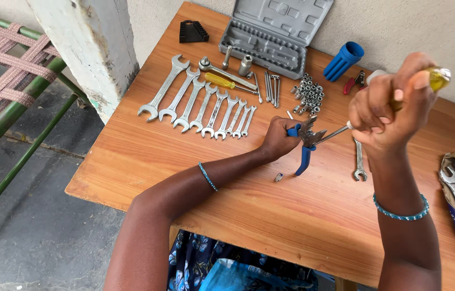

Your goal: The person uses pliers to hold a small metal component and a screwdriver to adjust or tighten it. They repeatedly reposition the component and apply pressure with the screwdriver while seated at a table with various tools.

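While left fingers (280,133) clamp pliers (305,145), right fingers (378,105) grip screwdriver (394,102).

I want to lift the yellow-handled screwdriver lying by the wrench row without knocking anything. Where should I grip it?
Probably by the yellow handle of the screwdriver, pinched from above: it is the thickest part. Its thin shaft points right toward the loose bits, and the ratchet lies close behind.

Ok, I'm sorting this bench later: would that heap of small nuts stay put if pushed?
Probably not. The nuts lie as a loose pile of many small separate pieces, so a push would likely scatter them. The wooden table looks smooth, so they may slide. They look like bare metal, so heavy for their size.
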